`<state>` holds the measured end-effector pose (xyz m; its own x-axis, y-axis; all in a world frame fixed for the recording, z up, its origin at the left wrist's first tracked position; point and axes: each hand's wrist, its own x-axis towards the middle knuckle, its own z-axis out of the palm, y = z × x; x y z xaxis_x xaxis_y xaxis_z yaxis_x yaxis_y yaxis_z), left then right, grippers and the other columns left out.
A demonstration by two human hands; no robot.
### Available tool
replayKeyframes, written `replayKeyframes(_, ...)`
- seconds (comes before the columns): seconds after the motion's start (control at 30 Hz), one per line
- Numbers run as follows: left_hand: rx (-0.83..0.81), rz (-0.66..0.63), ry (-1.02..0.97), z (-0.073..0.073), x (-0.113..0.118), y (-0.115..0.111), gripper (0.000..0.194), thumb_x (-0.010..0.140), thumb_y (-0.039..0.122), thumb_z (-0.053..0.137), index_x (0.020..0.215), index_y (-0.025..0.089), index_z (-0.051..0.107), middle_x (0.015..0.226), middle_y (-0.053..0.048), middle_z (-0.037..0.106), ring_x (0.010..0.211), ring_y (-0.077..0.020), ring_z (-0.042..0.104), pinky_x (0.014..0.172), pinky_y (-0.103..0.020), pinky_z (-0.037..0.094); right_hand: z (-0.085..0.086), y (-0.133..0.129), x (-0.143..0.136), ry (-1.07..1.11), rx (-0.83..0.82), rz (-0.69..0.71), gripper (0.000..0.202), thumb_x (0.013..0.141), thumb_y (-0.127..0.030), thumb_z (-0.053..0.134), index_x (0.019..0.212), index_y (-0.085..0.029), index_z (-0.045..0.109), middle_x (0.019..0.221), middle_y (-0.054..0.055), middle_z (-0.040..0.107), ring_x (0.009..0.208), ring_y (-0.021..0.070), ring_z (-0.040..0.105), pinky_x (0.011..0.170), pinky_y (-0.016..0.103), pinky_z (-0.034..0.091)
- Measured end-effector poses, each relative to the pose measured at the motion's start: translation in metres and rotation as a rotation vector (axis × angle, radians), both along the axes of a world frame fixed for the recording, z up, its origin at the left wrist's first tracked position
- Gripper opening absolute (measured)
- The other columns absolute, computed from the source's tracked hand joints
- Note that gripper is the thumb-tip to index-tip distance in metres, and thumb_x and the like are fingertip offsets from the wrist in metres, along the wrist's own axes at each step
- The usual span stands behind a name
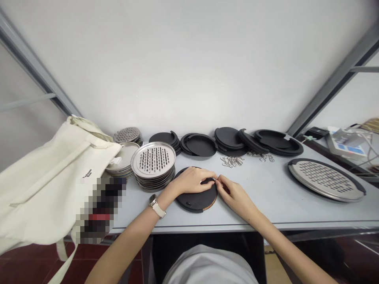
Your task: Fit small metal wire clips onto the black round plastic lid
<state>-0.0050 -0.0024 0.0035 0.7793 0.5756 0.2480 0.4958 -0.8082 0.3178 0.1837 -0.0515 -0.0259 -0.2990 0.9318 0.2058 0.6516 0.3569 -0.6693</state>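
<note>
A black round holder (195, 200) lies on the table in front of me, with an orange-brown strip along its lower right edge. My left hand (194, 180) rests over it, thumb and forefinger closed at its right rim. At the same spot, the fingertips of my right hand (233, 193) are pinched together, almost touching the left ones. A bit of shiny metal (213, 179) shows between the fingertips; its shape is mostly hidden. Just behind the hands lies a small heap of metal wire hooks (232, 161).
Left of the holder stands a stack of round metal graters (153, 159), with more discs (127, 156) behind. Several black round holders (231, 138) line the wall. A grater in a black rim (327, 179) lies right. A cream cloth bag (53, 177) covers the table's left end.
</note>
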Motion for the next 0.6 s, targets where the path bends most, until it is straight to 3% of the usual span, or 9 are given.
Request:
replayKeyframes(0.27, -0.004, 0.018, -0.002, 0.0005, 0.0004, -0.0012, 0.024, 0.089, 0.026, 0.049, 0.112, 0.024, 0.059, 0.093, 0.000, 0.067, 0.083, -0.0141, 0.062, 0.069, -0.022, 0.041, -0.0026, 0.0012, -0.0002, -0.043, 0.027, 0.015, 0.022, 0.093, -0.029, 0.034, 0.073, -0.023, 0.042, 0.065, 0.000, 0.057, 0.056, 0.0155, 0.054, 0.053, 0.024, 0.037)
replayKeyframes(0.6, 0.023, 0.055, 0.004, -0.0018, 0.0002, -0.0013, 0.030, 0.089, 0.030, 0.050, 0.118, 0.022, 0.056, 0.090, -0.001, 0.067, 0.078, -0.0153, 0.062, 0.070, -0.024, 0.043, -0.0005, 0.0007, -0.0006, -0.055, 0.028, 0.018, 0.023, 0.094, -0.030, 0.033, 0.074, -0.023, 0.040, 0.063, -0.001, 0.054, 0.055, 0.0154, 0.051, 0.053, 0.024, 0.036)
